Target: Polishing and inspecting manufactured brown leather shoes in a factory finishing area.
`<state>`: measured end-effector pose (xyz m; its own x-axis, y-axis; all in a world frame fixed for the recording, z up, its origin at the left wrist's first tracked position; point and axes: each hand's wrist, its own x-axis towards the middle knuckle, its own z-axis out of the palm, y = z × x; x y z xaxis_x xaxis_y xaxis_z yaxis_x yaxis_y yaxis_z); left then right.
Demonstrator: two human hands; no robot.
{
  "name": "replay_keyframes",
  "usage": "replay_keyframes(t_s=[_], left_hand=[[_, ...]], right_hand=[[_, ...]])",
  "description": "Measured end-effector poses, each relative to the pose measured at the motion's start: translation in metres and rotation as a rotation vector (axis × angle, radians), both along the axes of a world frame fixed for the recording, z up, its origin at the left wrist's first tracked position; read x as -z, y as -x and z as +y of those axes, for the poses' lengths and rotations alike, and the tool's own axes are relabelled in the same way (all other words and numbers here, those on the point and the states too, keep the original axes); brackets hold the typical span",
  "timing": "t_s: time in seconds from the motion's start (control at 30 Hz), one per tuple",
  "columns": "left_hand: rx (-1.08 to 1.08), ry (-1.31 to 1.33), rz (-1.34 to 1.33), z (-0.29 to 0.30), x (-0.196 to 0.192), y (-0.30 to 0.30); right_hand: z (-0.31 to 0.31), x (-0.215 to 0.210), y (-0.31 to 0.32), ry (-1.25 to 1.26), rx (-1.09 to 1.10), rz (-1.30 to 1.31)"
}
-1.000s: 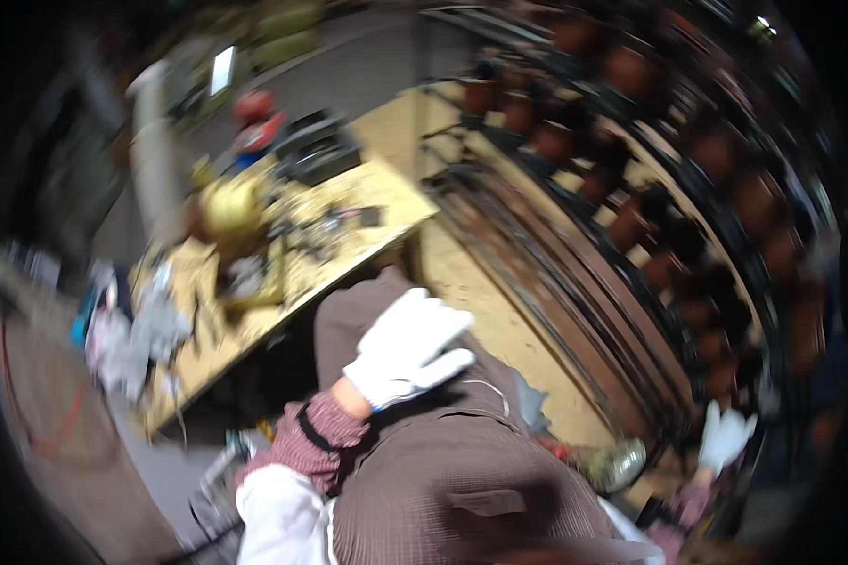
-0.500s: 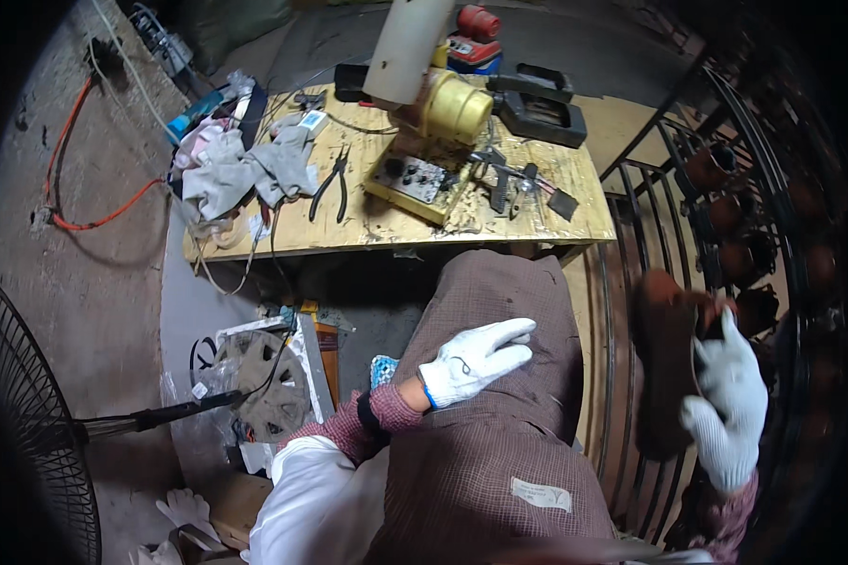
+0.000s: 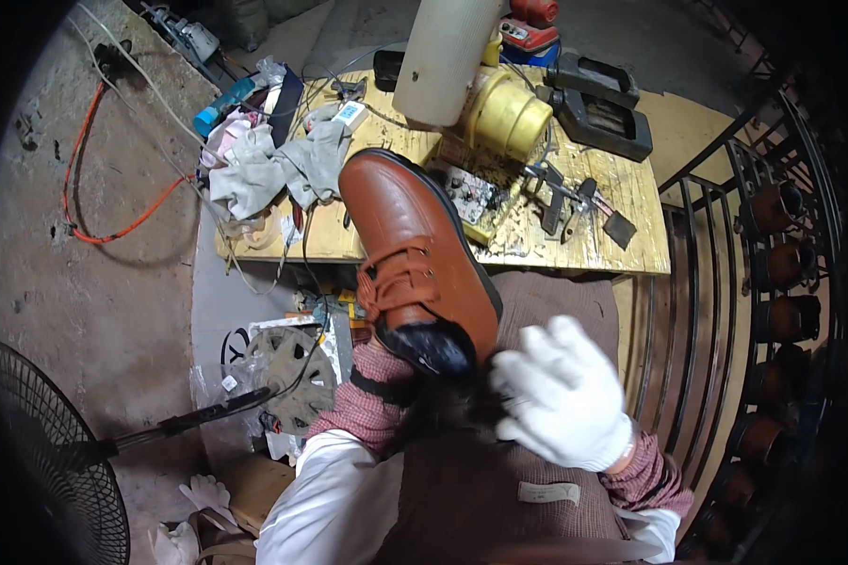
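A brown leather lace-up shoe [image 3: 407, 221] with a dark sole is held up over my lap, its toe pointing away towards the workbench. My left forearm reaches in under it; the left hand itself is hidden behind the shoe, which appears to rest in its grip. To the right of the shoe's heel, my right hand [image 3: 563, 395] in a white knit glove is raised, slightly blurred, its fingers loosely apart with nothing visible in them. A dark blurred patch lies between that hand and the shoe's opening. Beneath is my brown checked apron [image 3: 575, 301].
On the wooden workbench [image 3: 631, 240] stand a yellow lamp-like machine part [image 3: 509, 113], black trays [image 3: 603, 122], grey cloths [image 3: 311, 160] and hand tools [image 3: 561, 198]. A metal rack [image 3: 693, 282] holding several brown shoes [image 3: 790, 266] is at right. A fan [image 3: 52, 443] stands at left.
The brown shoe has come from the rack at right to in front of me. My right hand has moved left from the rack; my left hand has gone from my lap to behind the shoe.
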<state>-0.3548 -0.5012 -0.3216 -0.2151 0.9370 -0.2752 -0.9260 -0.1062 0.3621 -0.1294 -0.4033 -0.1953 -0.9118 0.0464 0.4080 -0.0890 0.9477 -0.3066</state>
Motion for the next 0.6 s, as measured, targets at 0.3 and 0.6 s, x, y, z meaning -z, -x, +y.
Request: replay_keyframes(t_s=[0.3, 0.6], left_hand=[[0.111, 0.255, 1.187, 0.039, 0.029, 0.063], [-0.285, 0.015, 0.153, 0.036, -0.040, 0.014]], right_hand=[[0.015, 0.044, -0.070, 0.108, 0.592, -0.102], [0.016, 0.085, -0.076, 0.174, 0.635, -0.087]])
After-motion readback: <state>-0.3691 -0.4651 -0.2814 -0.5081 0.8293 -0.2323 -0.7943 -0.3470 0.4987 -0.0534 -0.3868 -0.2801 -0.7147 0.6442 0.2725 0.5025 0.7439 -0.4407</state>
